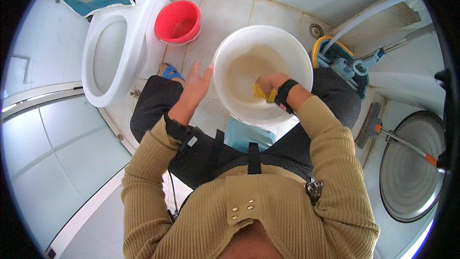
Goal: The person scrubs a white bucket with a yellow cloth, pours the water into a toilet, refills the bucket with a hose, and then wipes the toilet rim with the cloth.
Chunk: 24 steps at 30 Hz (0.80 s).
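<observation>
Between my knees stands a large white bucket [225,97] with cloudy, brownish water [249,69] in the bottom. My right hand [273,82] reaches inside it, fingers closed round a yellow sponge or cloth [261,94] against the inner wall on the near side. Part of the yellow piece is hidden by that hand. Just outside the left rim my left hand [195,85] is raised with fingers apart, holding nothing. Its thumb comes close to the rim; whether it touches, I cannot tell.
A red basin [178,23] sits beyond my left foot, beside a white toilet [91,62]. At right are a blue-and-yellow mop bucket [347,62], a floor brush [370,124] and a large round lid [412,168]. A light-blue stool [249,135] is under me. A drain [316,30] lies behind the bucket.
</observation>
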Motion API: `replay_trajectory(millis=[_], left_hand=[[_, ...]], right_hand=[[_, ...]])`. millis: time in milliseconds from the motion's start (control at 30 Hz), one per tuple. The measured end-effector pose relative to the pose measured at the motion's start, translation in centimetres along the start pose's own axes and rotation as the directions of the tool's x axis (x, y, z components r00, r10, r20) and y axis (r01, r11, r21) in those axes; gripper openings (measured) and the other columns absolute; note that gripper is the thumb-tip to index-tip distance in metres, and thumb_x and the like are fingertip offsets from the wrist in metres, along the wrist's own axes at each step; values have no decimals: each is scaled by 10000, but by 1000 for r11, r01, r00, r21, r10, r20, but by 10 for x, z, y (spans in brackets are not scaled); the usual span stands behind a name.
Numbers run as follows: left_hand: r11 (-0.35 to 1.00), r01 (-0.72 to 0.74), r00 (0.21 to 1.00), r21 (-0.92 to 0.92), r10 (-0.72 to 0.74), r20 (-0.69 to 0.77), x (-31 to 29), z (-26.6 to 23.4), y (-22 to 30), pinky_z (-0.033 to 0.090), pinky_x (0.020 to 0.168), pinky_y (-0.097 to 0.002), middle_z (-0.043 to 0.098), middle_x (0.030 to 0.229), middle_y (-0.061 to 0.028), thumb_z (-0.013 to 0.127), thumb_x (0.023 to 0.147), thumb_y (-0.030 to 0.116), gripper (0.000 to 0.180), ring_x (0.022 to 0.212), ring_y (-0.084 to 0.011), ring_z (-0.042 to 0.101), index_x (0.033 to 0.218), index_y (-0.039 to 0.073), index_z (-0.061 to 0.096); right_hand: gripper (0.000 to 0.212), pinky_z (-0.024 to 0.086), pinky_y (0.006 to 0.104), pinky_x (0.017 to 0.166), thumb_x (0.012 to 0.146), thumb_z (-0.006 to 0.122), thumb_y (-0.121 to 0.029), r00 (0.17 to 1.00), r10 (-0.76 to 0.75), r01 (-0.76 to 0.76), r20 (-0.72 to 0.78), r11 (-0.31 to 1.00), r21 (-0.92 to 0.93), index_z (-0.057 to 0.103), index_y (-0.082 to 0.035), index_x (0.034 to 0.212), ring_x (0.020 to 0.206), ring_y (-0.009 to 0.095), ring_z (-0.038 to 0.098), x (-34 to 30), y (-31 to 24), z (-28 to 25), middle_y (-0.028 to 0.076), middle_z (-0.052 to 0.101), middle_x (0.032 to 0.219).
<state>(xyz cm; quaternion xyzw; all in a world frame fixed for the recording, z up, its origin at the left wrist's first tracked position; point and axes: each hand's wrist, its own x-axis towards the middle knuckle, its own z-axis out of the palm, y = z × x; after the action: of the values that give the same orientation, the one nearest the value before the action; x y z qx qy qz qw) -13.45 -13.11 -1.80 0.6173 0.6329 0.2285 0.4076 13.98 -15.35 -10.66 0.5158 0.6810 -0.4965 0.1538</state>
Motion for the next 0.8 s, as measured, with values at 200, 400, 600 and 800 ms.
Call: replay_trajectory(millis=[200,400,600,800], left_hand=[[992,-116,991,-58,120,63,41,26,21,329,979,-380,456,1238,-269,395,926,388,538,1176,-363,428,1237,-50,425],[983,-98,990,-155,113,88,30,35,28,396,888,-346,526,1148,-217,342,963,292,420,1052,-326,524,1223,-19,450],[995,-88,996,-54,89,16,27,37,35,414,870,-326,558,1117,-201,334,972,263,408,1024,-276,546,1228,-33,448],[990,-138,990,6,138,42,30,34,32,417,863,-330,562,1108,-206,318,971,254,408,1011,-280,552,1201,-48,466]], right_hand=[[274,471,452,773,830,465,-163,756,173,-348,-632,923,-163,632,-80,1030,937,351,574,86,45,6,210,526,1137],[319,445,435,841,850,433,-161,924,350,-382,-153,869,-316,612,-64,1095,1040,338,541,129,84,94,176,544,1178],[283,446,395,833,828,479,-169,982,179,-187,52,946,266,621,-46,1039,967,264,597,151,-4,134,147,611,1065],[242,500,366,675,773,578,-50,912,291,168,-289,378,910,579,-16,1012,841,255,615,125,-38,23,119,632,938]])
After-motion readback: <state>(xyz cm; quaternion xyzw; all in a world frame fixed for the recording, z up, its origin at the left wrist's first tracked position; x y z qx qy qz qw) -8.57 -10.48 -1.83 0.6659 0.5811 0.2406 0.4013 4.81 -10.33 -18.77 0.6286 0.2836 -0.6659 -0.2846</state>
